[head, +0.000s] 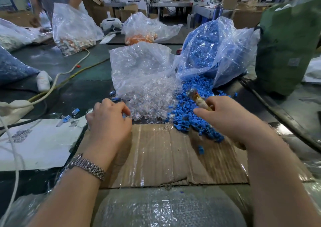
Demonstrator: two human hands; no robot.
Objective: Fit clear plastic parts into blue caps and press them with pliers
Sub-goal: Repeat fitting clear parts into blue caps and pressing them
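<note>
Cardboard point(156, 153): clear parts point(149, 103) at left hand point(108, 120) fingers point(124, 109).

blue caps point(189, 115) spill from clear bag; clear plastic parts point(151, 98) colourless; brown cardboard point(156, 153); silver watch band point(86, 166); orange pieces point(139, 39) in far bag; green sack point(286, 44) at right edge.
</note>
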